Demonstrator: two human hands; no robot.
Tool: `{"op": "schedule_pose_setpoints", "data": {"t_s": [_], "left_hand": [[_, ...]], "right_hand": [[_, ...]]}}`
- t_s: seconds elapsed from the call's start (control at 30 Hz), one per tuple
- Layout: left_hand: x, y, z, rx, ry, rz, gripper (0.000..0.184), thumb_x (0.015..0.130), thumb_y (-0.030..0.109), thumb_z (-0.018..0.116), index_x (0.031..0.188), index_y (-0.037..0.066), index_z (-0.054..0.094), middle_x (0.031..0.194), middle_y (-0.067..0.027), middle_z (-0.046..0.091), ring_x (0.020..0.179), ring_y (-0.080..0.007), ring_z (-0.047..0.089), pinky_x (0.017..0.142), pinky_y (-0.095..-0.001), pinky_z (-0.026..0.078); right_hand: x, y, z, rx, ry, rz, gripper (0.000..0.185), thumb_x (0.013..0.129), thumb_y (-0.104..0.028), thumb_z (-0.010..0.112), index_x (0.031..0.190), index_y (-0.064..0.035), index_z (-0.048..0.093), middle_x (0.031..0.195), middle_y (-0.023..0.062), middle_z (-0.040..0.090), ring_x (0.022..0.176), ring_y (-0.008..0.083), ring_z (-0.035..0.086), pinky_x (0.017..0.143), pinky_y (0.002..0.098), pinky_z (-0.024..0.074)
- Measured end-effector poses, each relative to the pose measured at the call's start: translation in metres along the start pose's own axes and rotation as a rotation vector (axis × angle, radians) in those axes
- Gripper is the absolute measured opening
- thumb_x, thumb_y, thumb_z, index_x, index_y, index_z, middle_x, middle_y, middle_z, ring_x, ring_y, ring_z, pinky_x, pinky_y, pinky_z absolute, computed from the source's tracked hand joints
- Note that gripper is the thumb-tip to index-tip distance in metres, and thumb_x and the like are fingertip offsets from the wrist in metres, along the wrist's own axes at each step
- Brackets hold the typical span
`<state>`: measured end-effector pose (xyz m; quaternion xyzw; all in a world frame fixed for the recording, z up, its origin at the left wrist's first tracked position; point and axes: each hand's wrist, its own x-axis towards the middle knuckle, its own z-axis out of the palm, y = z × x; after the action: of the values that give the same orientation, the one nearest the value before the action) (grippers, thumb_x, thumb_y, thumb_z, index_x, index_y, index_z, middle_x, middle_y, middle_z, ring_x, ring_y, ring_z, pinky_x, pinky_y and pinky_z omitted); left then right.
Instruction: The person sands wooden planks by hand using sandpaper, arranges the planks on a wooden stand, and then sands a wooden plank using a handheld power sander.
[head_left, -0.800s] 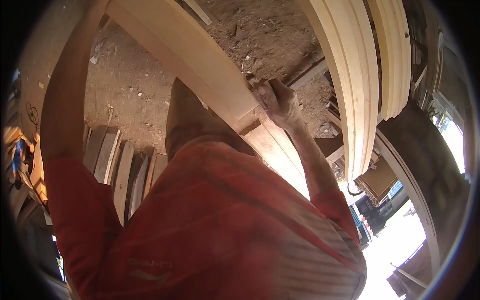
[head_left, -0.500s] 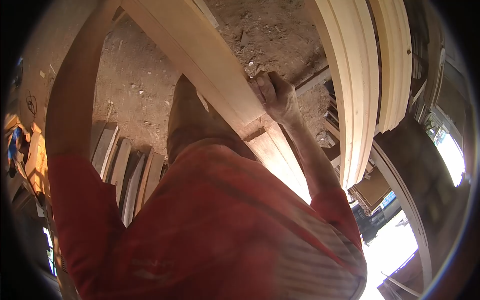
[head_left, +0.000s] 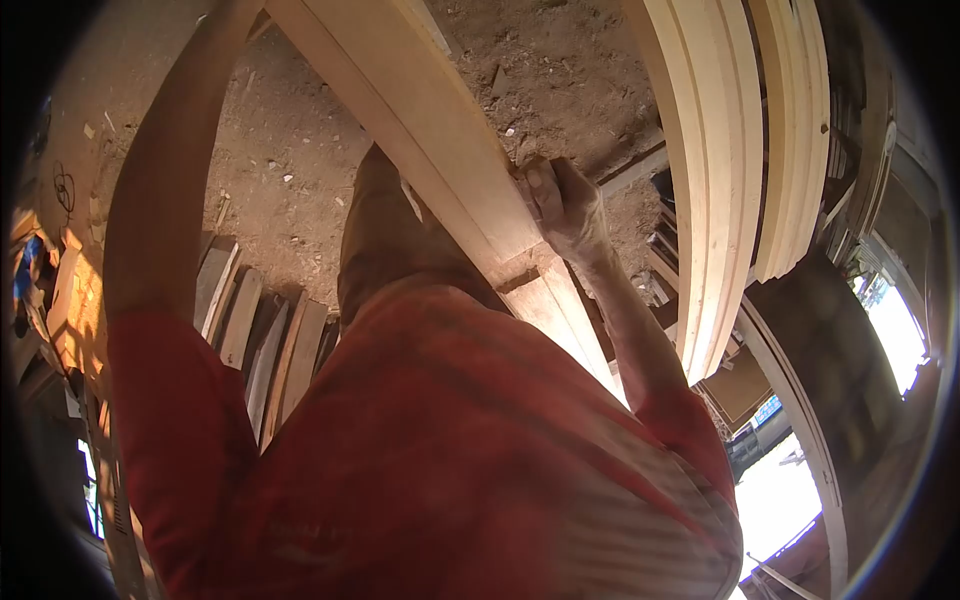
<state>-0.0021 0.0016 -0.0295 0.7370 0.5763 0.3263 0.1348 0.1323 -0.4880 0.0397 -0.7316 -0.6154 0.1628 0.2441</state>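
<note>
Beam of pale wood (head_left: 420,110), one long piece, slants across the view from 11 o'clock down towards 4 o'clock, with one notch (head_left: 525,270) cut across it near the middle. The right hand (head_left: 567,205), at about 1 o'clock from the centre, is clenched beside the beam's edge, just above the notch; what lies inside its fingers is too dark to tell. The left arm (head_left: 165,190) rises at 10 o'clock and leaves the frame near 11 — its hand is out of view, so I cannot tell its state. Two stacks of curved timber stand at 2 o'clock: a nearer one (head_left: 715,190) and a farther one (head_left: 797,140), each layered. Between 8 and 9 o'clock lie at least four narrow planks (head_left: 240,320), side by side on the dirt ground (head_left: 270,130). One loop of thin wire (head_left: 64,190) lies near 10 o'clock.
</note>
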Motion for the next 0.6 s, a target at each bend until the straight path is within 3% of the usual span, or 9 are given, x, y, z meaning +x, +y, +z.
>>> {"op": "schedule_pose_setpoints", "data": {"t_s": [0.2,0.43,0.5,0.6], "left_hand": [[-0.010,0.016,-0.009,-0.085,-0.010,-0.077,0.082,0.097,0.048,0.069,0.151,-0.009,0.044,0.154,-0.0343,0.046,0.146,-0.0466,0.041,0.123,-0.0469,0.035],[-0.011,0.027,-0.007,-0.084,-0.009,-0.071,0.082,0.098,0.047,0.068,0.152,-0.009,0.042,0.152,-0.0363,0.046,0.145,-0.0479,0.042,0.122,-0.0475,0.035],[-0.017,0.029,-0.010,-0.069,-0.011,-0.066,0.081,0.098,0.046,0.068,0.153,-0.008,0.042,0.151,-0.0367,0.046,0.145,-0.0481,0.042,0.122,-0.0477,0.035],[-0.023,0.040,-0.025,-0.083,-0.094,-0.164,0.081,0.099,0.045,0.067,0.154,-0.008,0.039,0.152,-0.0375,0.045,0.145,-0.0492,0.041,0.122,-0.0487,0.035]], "right_hand": [[0.165,-0.020,0.024,-0.054,0.059,0.030,0.019,0.104,-0.028,0.061,0.101,-0.0092,0.065,0.075,0.0155,0.059,0.058,0.0308,0.067,0.048,0.0426,0.0556],[0.084,-0.013,-0.003,0.042,-0.032,0.026,0.015,0.103,-0.025,0.065,0.100,-0.0108,0.065,0.075,0.0137,0.058,0.058,0.0302,0.067,0.050,0.0431,0.0547],[0.083,-0.015,-0.001,0.026,-0.027,0.029,0.011,0.103,-0.015,0.068,0.103,-0.0042,0.064,0.073,0.0109,0.057,0.056,0.0218,0.061,0.044,0.0387,0.0509],[0.170,-0.012,0.033,-0.070,0.089,-0.046,0.018,0.103,-0.021,0.067,0.104,-0.0029,0.064,0.070,0.0109,0.058,0.052,0.0220,0.060,0.043,0.0356,0.0511]]}}
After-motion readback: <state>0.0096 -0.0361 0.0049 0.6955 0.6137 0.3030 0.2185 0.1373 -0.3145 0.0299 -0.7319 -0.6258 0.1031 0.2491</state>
